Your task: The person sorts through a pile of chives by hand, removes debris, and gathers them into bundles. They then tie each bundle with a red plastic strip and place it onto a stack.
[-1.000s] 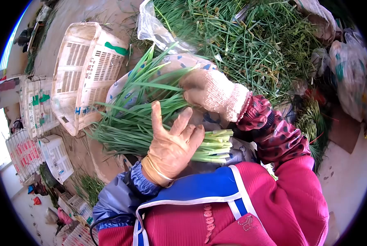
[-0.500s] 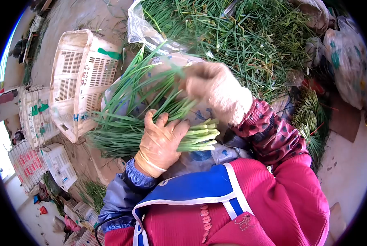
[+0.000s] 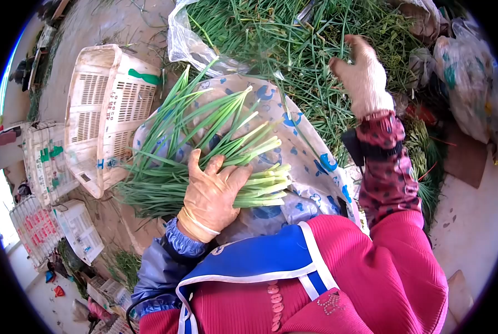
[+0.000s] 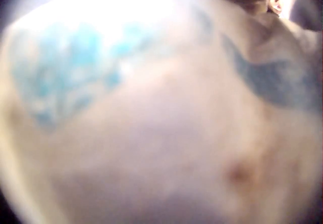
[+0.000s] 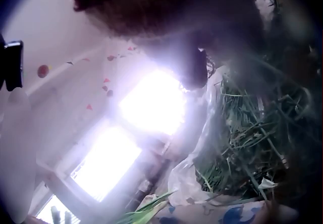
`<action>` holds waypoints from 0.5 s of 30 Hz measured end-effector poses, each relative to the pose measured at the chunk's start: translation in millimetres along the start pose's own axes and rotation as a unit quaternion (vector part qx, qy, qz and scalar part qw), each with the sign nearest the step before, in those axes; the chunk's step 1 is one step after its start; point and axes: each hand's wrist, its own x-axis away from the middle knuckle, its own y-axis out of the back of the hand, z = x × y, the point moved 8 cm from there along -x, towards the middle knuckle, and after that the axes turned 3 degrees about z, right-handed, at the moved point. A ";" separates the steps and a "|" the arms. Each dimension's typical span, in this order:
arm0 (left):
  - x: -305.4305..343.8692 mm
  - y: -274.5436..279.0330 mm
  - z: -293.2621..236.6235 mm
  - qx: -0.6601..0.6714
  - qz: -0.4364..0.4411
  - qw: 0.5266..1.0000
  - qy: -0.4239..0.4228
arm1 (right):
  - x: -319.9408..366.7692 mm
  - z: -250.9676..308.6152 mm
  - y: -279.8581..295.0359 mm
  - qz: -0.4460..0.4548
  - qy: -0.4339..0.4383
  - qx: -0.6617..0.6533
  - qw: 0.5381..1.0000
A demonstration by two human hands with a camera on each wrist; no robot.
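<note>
The left hand (image 3: 212, 192), in a tan rubber glove, lies on top of a bundle of long green stalks (image 3: 162, 183) with pale cut ends. Its fingers (image 3: 235, 175) are spread nearly flat across the stalks and press them down, with the thumb also on top rather than wrapped round. The bundle rests across the person's lap on a white cloth with a blue print (image 3: 307, 150), leaf tips pointing towards the left and cut ends towards the body. The left wrist view shows only this cloth, blurred and very close.

The right hand (image 3: 364, 78), in a white knitted glove, is stretched out well apart from the bundle, over a heap of loose green stalks (image 3: 304, 50) on the floor ahead. It is seen from the back, and whether its fingers hold any stalks cannot be told. The right wrist view shows the same heap (image 5: 242, 148) beside a sheet of clear plastic (image 5: 194, 173).

A white slatted plastic crate (image 3: 101, 106) stands on the floor to the left of the lap, near the leaf tips.
</note>
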 end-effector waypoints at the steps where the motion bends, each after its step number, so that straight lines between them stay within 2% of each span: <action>1: 0.0 -1.2 -0.2 0.002 0.002 1.000 0.003 | 13.4 12.9 -2.3 0.025 0.047 0.028 0.998; 2: 0.0 -1.5 -0.5 0.007 0.003 1.000 0.006 | 30.2 20.0 -23.7 0.190 0.020 -0.155 0.969; 3: -0.9 -0.9 -0.6 0.010 0.005 1.000 0.009 | 54.8 34.1 -37.3 0.328 -0.045 -0.251 0.910; 4: -2.0 -0.3 -0.5 0.012 0.005 1.000 0.011 | 70.3 54.9 -45.6 0.409 0.066 -0.269 0.869; 5: -2.2 0.3 -0.8 0.008 -0.003 1.000 0.009 | 86.1 58.6 -55.8 0.468 0.033 -0.236 0.851; 6: -2.1 0.1 -0.6 0.004 -0.011 1.000 0.007 | 98.4 63.7 -66.2 0.481 0.067 -0.233 0.842; 7: -1.5 1.0 -1.0 -0.001 -0.018 1.000 0.006 | 108.0 76.2 -72.8 0.515 0.116 -0.245 0.813; 9: -1.8 9.3 -5.0 -0.029 -0.017 0.999 0.011 | 122.0 63.5 -91.4 0.536 -0.003 -0.252 0.806; 10: -1.9 11.9 -6.6 -0.042 -0.018 0.999 0.014 | 118.6 63.3 -87.5 0.477 0.007 -0.232 0.848; 11: -0.2 13.8 -8.6 -0.055 -0.035 0.998 0.009 | 119.2 57.7 -89.5 0.468 -0.023 -0.221 0.856; 13: 4.7 16.4 -12.5 -0.081 -0.069 0.994 -0.001 | 120.5 43.2 -95.8 0.449 -0.083 -0.198 0.868; 15: 8.1 17.2 -14.9 -0.073 -0.087 0.993 -0.021 | 126.9 36.6 -102.6 0.453 -0.095 -0.251 0.850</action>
